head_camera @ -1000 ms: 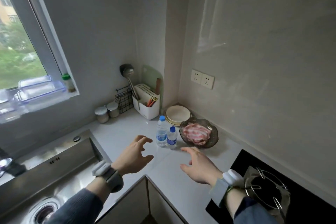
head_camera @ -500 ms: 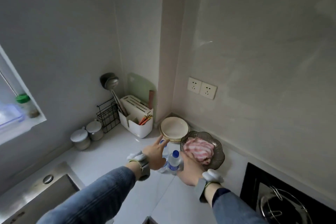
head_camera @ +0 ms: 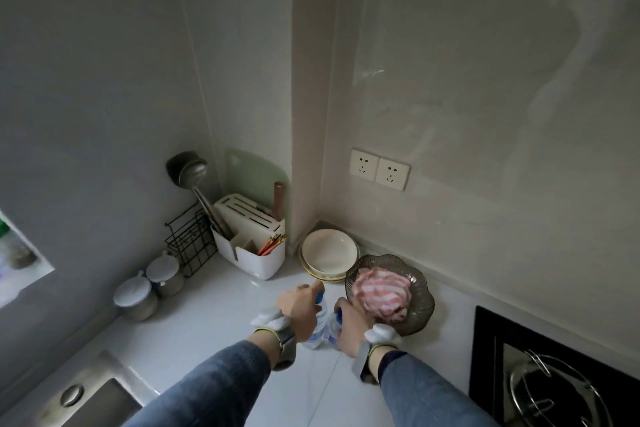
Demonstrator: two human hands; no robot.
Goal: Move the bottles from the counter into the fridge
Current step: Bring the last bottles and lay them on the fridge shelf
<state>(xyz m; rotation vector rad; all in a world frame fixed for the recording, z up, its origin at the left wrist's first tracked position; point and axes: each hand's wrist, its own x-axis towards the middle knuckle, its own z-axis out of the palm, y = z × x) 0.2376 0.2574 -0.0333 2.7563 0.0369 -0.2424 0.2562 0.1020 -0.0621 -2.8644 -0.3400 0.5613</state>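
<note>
Because both bottles stood together on the counter (head_camera: 214, 308), just at seven o'clock of the glass dish (head_camera: 420, 302), the left hand (head_camera: 300, 306) wrapped round the taller bottle (head_camera: 320, 324) while the right hand (head_camera: 350, 324) clasped the shorter bottle (head_camera: 333, 329), presumably to lift both at once.

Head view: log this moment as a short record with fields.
left hand: grips the taller bottle
right hand: grips the shorter bottle
bottles: upright on the counter, side by side
right of bottles: glass bowl of meat
behind bottles: stacked plates, utensil holder
fridge: not in view
</note>
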